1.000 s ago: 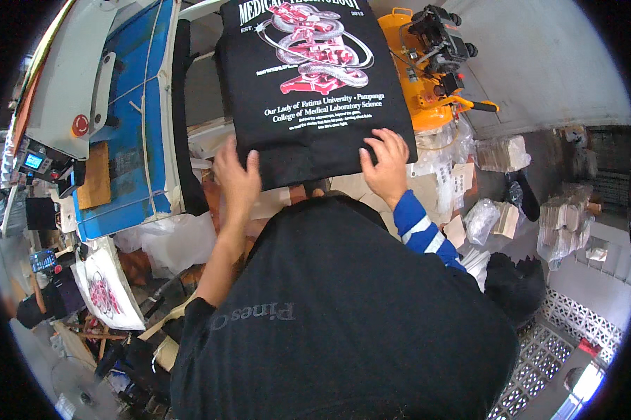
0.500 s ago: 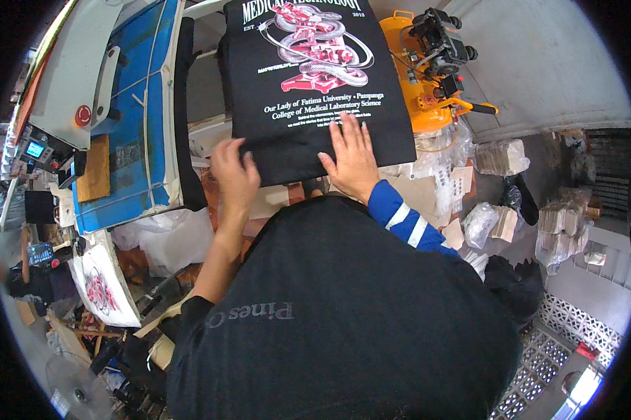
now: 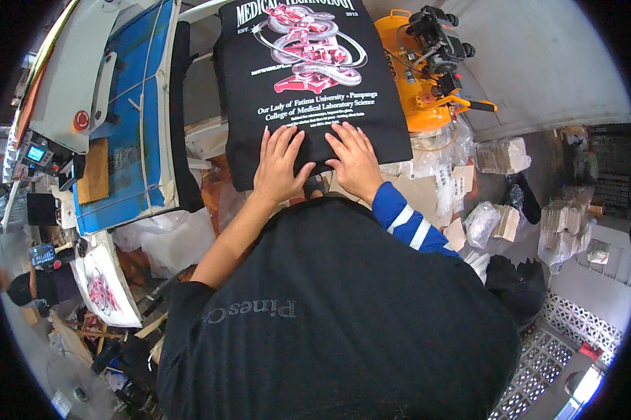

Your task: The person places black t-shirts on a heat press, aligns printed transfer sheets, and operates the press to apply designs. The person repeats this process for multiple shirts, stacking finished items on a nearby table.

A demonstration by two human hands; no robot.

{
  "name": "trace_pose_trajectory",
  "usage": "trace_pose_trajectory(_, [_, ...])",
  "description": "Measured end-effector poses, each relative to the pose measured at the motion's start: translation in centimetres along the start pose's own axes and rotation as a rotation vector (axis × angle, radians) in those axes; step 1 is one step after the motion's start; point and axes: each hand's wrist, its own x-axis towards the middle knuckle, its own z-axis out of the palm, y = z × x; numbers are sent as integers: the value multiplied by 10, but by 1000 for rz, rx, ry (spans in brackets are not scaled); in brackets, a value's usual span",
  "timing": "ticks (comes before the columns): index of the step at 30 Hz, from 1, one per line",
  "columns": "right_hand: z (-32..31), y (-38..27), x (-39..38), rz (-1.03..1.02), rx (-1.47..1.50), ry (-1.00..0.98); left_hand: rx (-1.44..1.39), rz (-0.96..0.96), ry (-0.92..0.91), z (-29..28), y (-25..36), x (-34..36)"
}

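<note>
A black T-shirt (image 3: 245, 98) with a pink and silver graphic and white lettering lies stretched over a board at the top centre. My left hand (image 3: 282, 157) rests on its lower part, fingers spread over the cloth. My right hand (image 3: 352, 154), below a blue sleeve with pale stripes, lies beside it on the shirt, just under the lettering, fingers also apart. Neither hand grips anything visibly. The shirt's near edge runs under both palms.
At left is a blue-bedded machine (image 3: 126, 84) with a red button. A yellow compressor (image 3: 420, 105) stands right of the shirt, above wrapped stacks (image 3: 501, 155) on the floor. A white printed sheet (image 3: 119, 287) hangs lower left, near a fan (image 3: 77, 385).
My left hand has moved right and slightly up, onto the middle of the shirt's lower part. My right hand has shifted left. The shirt sits slightly further left.
</note>
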Motion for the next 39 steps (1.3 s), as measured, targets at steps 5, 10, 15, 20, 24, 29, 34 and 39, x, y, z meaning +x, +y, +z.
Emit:
trace_pose_trajectory(5, [-3, -4, 2, 63, 41, 55, 3, -24, 49, 5, 0, 0])
trace_pose_trajectory(10, [-7, 10, -12, 14, 41, 45, 74, 93, 53, 9, -2, -5])
trace_pose_trajectory(15, [-16, 13, -2, 142, 115, -42, -22, 125, 73, 18, -17, -17])
trace_pose_trajectory(20, [-4, 2, 22, 183, -111, 170, 58, -90, 112, 9, 11, -5])
trace_pose_trajectory(24, [-1, 5, 16, 151, -164, 131, 134, -109, 100, 9, 8, -9])
trace_pose_trajectory(29, [1, -8, 26, 116, -216, 129, 144, -90, 128, 10, 5, -11])
trace_pose_trajectory(34, [33, -16, 28, 1, -258, -41, -80, -127, 215, -16, 6, -24])
trace_pose_trajectory(39, [6, -12, 6, -45, -200, -128, 130, -35, 587, -177, 11, -44])
